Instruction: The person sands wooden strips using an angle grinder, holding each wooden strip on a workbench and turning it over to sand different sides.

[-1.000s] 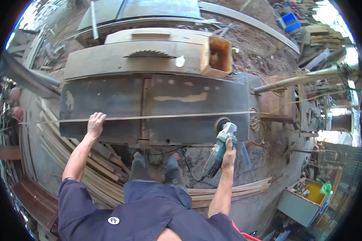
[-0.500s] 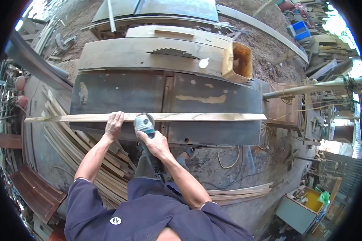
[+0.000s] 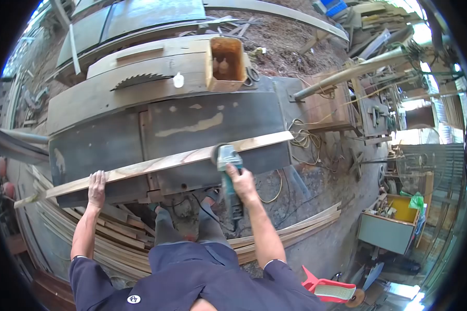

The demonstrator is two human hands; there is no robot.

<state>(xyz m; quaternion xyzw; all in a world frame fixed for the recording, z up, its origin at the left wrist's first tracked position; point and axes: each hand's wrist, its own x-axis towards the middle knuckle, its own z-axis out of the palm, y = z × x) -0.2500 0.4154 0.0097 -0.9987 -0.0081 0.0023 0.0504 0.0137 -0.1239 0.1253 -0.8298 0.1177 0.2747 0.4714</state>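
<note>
A long, pale wooden strip [image 3: 163, 163] lies slantwise across the dark metal-topped saw table [image 3: 192, 103], its left end reaching past the edge. My left hand [image 3: 96, 193] holds the strip toward that end, fingers laid over it and thumb hidden. In my right hand [image 3: 244, 185] is a teal angle grinder [image 3: 228, 179], fingers closed round its body. The grinder's head and disc [image 3: 220, 151] are against the strip, right of its middle. Its cord trails down near my legs.
Behind the strip stand a saw blade [image 3: 142, 81] and an open wooden box [image 3: 226, 67]. Several long strips [image 3: 98, 233] lie on the floor at left, more [image 3: 290, 233] at right. A red-framed object [image 3: 329, 287] lies lower right; coiled cord [image 3: 306, 136] hangs by the table's right end.
The view has swung right. My right hand has moved the grinder rightward along the strip, while my left hand sits nearer the left end, farther from the grinder. The strip now looks more slanted.
</note>
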